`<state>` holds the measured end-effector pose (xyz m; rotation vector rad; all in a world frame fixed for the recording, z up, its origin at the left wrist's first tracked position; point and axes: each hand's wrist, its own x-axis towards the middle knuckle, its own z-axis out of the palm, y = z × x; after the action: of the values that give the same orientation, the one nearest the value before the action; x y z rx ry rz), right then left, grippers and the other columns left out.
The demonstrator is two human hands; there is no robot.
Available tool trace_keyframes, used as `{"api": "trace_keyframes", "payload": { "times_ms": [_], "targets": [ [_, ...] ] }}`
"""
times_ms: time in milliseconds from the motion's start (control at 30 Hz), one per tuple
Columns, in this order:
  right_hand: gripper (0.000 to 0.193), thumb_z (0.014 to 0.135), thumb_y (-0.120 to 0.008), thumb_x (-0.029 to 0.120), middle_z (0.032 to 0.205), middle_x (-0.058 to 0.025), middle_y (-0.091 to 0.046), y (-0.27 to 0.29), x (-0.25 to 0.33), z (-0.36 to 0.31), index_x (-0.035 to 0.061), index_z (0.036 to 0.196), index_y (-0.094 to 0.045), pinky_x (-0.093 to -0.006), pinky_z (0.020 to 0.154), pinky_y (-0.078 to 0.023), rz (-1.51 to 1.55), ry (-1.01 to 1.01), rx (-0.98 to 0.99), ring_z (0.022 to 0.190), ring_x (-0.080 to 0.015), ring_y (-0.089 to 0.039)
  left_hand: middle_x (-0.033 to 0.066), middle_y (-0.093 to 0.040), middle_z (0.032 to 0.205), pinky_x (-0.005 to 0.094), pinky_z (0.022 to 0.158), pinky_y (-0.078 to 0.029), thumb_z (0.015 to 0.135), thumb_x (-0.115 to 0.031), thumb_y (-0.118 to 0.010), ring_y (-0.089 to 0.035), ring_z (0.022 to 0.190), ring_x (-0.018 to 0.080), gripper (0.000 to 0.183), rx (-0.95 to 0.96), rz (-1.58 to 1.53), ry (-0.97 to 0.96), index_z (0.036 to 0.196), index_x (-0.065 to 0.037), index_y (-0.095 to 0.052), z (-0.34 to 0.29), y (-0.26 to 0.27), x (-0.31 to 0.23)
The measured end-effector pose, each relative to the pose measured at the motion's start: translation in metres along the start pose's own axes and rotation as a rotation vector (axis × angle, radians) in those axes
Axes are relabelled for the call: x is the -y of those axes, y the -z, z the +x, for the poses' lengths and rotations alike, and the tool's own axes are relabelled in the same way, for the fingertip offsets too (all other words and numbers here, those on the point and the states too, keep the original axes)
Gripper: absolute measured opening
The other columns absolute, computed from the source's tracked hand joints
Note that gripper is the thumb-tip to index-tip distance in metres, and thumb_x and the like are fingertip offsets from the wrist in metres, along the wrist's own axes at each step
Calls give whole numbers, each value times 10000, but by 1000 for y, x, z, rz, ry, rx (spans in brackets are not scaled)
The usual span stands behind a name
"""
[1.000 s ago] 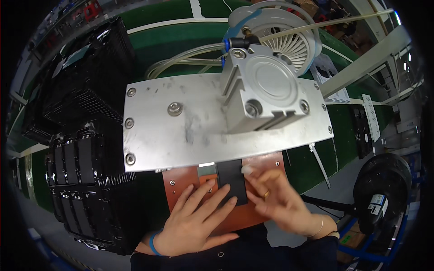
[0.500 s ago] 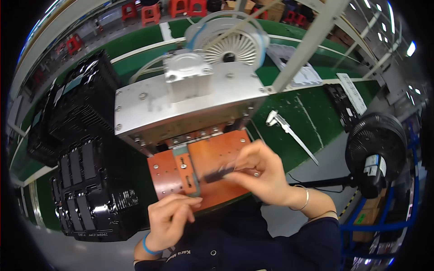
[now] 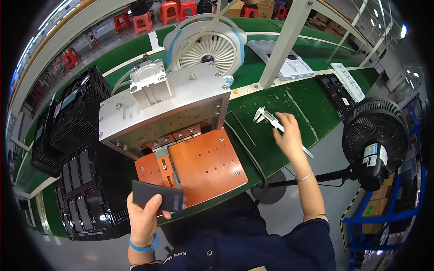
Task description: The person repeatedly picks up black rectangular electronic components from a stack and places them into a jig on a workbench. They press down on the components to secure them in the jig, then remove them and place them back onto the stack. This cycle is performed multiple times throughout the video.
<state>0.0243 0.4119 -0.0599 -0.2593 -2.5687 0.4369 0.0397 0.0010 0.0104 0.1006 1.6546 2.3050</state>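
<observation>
My left hand point(image 3: 143, 221) grips a flat black block point(image 3: 156, 194); whether my right hand point(image 3: 289, 137) grasps the caliper point(image 3: 267, 116), I can't tell.

Black slab point(image 3: 168, 197), orange plate point(image 3: 203, 167), green tabletop point(image 3: 273, 160), silver caliper point(image 3: 270, 119)

Matt slab point(image 3: 170, 196); metal caliper point(image 3: 272, 121); smooth metal press point(image 3: 181, 97); glossy trays point(image 3: 96, 198)
</observation>
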Motion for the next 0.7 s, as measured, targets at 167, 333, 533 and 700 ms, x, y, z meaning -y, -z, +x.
{"api": "trace_keyframes", "payload": {
  "times_ms": [167, 333, 533, 700],
  "targets": [
    [304, 654, -742, 106, 943, -154, -610, -17, -62, 6, 21, 935, -667, -431, 833, -518, -87, -285, 247, 945, -360, -619, 162, -642, 908, 318, 676, -553, 872, -129, -615, -656, 755, 206, 184, -116, 4, -35, 957, -11, -502, 7, -24, -4],
    [293, 647, -702, 100, 789, -114, -658, -20, -70, 5, 83, 926, -616, -436, 675, -515, -146, -292, 121, 714, -341, -643, 195, -648, 969, 366, 791, -562, 873, -94, -560, -666, 858, 243, 129, -105, -78, -7, 934, -2, -493, 15, -13, 12],
    [597, 672, -578, -34, 681, -29, -524, 18, -20, -16, 105, 1252, -558, -275, 545, -401, 149, -172, -47, 558, -139, -502, 213, -653, 997, 371, 799, -561, 870, -101, -524, -667, 865, 247, 100, -67, -77, -24, 889, -17, -474, 16, -8, 8],
    [490, 768, -720, 63, 730, 34, -491, 39, 75, -18, 28, 1249, -631, -206, 518, -300, 612, -35, -64, 624, -52, -417, 212, -653, 1005, 373, 804, -576, 875, -86, -514, -683, 887, 257, 149, -39, -91, -34, 952, 41, -514, 17, -4, 12]
  ]
}}
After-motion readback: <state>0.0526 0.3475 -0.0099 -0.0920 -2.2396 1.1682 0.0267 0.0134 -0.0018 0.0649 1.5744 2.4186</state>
